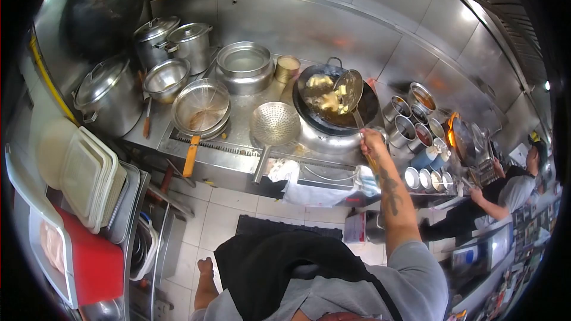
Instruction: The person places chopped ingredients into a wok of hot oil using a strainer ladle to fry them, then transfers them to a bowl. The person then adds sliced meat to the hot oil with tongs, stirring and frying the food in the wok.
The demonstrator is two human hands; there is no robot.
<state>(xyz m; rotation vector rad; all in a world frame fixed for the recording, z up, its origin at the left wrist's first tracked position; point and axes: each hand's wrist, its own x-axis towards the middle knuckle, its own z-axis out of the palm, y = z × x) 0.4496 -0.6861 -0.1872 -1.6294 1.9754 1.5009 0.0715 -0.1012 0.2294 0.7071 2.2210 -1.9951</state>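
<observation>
My right hand point(373, 141) is closed around the handle of a round skimmer point(351, 86), whose head is over the right side of a black wok point(367, 106). Pale yellow food pieces point(321, 81) lie in bubbling oil in the wok, and a few sit by the skimmer head. My left hand point(205, 266) hangs low beside my black apron point(267, 261), away from the stove. Its fingers look curled, and no object shows in it.
Left of the wok are a perforated ladle point(275, 123), a wire strainer point(201, 106) and lidded pots point(107, 95). Several seasoning containers point(403, 129) stand right. Another person point(505, 190) works further right. A red bin point(98, 255) stands lower left.
</observation>
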